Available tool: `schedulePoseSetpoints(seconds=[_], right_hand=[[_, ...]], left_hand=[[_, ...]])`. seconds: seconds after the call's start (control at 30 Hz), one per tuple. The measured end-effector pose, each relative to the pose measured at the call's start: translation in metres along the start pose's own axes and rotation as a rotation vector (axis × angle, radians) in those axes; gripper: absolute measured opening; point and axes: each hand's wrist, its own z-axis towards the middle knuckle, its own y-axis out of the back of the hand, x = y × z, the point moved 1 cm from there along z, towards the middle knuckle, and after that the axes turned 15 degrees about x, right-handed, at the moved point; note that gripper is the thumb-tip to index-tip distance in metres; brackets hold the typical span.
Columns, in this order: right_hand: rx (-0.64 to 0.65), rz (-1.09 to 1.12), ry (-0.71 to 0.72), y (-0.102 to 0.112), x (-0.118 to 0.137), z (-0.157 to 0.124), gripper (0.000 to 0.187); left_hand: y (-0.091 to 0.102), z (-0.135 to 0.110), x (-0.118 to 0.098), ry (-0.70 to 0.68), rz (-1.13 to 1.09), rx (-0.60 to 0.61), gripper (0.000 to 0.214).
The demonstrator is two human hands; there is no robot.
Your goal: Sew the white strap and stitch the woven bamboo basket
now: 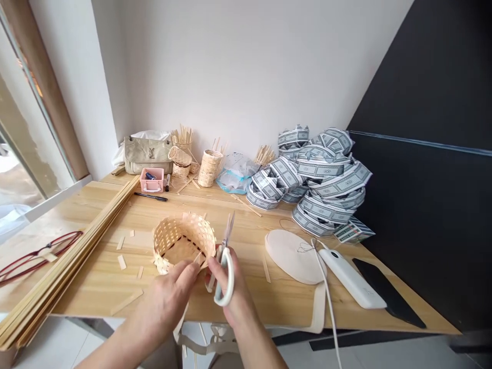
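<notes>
A round woven basket (pixel 163 261) of thin wood strips stands on the table in front of me, its mouth facing up and dark lines around its base inside. My left hand (pixel 175 287) is closed on the near right part of its rim, with fingertips pinched there. In my right hand (pixel 232 279) is a pair of scissors (pixel 226 241) with white handles, blades pointing up and away from the basket. The right thumb and fingertips also touch the basket's right rim. A pale strip hangs below my hands. Whether the scissor blades are fully closed is hard to see.
A bundle of long wood strips (pixel 77 256) lies at the left beside red cords (pixel 38 253). Offcuts (pixel 122 262) are scattered about. At the right are a coil of pale band (pixel 294 253), a white power bank (pixel 353 279) and printed paper rings (pixel 326 179). Small baskets (pixel 209 169) stand behind.
</notes>
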Motion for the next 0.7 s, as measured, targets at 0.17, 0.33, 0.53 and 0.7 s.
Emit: schedulePoseSetpoints(seconds=[0.17,0.33,0.53,0.7], right_hand=[[-0.047,-0.018,-0.015,0.004,0.005,0.01,0.04],[-0.049,-0.086,-0.067,0.015,0.008,0.014,0.035],[0.127,-0.153,-0.048,0.026,0.028,0.008,0.027],[0.321,-0.225,-0.033,0.029,0.055,0.003,0.03]], left_hand=[[-0.005,-0.013,-0.011,-0.271,0.016,-0.1,0.054],[0.027,-0.052,-0.004,-0.059,-0.202,-0.265,0.04],[0.053,-0.054,0.061,0.538,-0.662,-0.178,0.019],[0.043,-0.034,0.074,0.244,-0.634,0.004,0.052]])
